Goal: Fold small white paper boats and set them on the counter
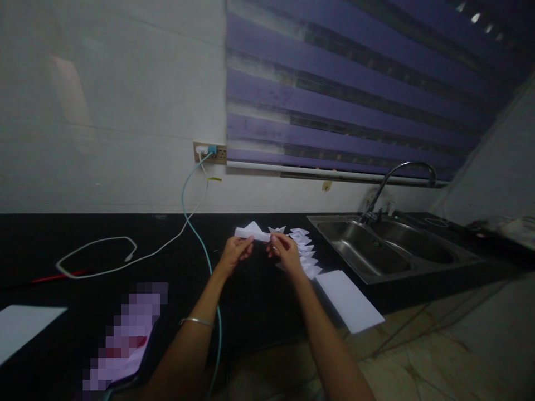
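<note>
Between my two hands is a piece of folded white paper [253, 230], with a straight band along its lower edge and a peak at the top. My left hand [237, 252] pinches its left part, thumb in front. At its right end, the fingers of my right hand [285, 249] are closed on the paper. Just beyond and to the right of my right hand, several folded white paper pieces [304, 248] with pointed ends lie in a row on the black counter [259, 301]. My right hand partly hides some of them.
A stack of white paper [350, 301] lies at the counter's front edge. Right of it is a steel double sink [371, 273] with a tap [390, 181]. A teal cable [204, 245] and white cable [156, 253] cross the left side, near a pixelated device screen [129, 334] and white sheet [29, 326].
</note>
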Available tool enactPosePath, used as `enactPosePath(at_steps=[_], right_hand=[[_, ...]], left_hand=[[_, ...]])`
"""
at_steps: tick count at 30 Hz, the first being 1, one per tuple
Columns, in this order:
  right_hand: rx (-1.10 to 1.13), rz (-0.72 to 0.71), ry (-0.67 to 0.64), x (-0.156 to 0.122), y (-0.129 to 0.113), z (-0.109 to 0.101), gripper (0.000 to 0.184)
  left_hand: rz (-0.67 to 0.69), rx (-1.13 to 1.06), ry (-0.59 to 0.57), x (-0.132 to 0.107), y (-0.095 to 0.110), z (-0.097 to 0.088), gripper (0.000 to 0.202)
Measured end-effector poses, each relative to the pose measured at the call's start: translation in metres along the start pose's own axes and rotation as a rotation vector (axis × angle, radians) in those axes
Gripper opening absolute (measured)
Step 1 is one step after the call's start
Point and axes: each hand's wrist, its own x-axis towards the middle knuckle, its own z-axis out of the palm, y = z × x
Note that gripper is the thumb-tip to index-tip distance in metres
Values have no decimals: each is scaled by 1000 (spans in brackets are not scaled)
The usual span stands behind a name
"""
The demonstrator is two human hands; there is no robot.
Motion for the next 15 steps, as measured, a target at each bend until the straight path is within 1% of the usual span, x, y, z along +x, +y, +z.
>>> enactPosePath(at_steps=[4,10,15], right_hand=[[-24,-5,-14,-1,1,2,32],[7,8,-95,-4,0,2,31],[-18,15,-111,-5,-3,4,27]], left_hand=[[6,-146,13,-2,2,4,34],[-61,-321,-89,-7,8,8,34],[-141,-355,-165,-10,9,7,35]])
